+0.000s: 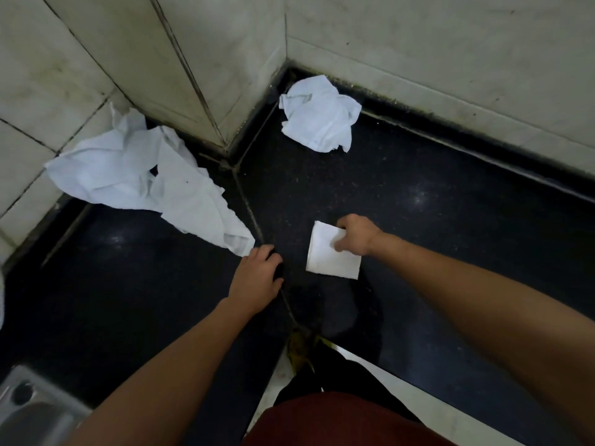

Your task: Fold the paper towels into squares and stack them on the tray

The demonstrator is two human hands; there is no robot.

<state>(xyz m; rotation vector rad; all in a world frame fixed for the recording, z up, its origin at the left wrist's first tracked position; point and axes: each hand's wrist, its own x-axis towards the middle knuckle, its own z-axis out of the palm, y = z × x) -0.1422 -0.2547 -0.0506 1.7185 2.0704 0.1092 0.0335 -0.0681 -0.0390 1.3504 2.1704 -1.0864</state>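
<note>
A white paper towel folded into a square [328, 255] lies on the dark countertop [434, 220]. My right hand [355, 235] pinches its right edge, thumb on top. A long crumpled strip of white paper towel [145, 178] runs from the left wall down toward the middle. My left hand [257, 278] is at that strip's lower end, fingers curled downward; whether they hold the towel's tip is hidden. A second crumpled towel [318, 115] sits in the far corner. No tray is in view.
Tiled walls [450, 59] close in the counter at the back and left, with a protruding tiled column [199, 75]. A steel sink [29, 410] shows at the bottom left. The counter's front edge [380, 362] runs along the lower right, by my red clothing.
</note>
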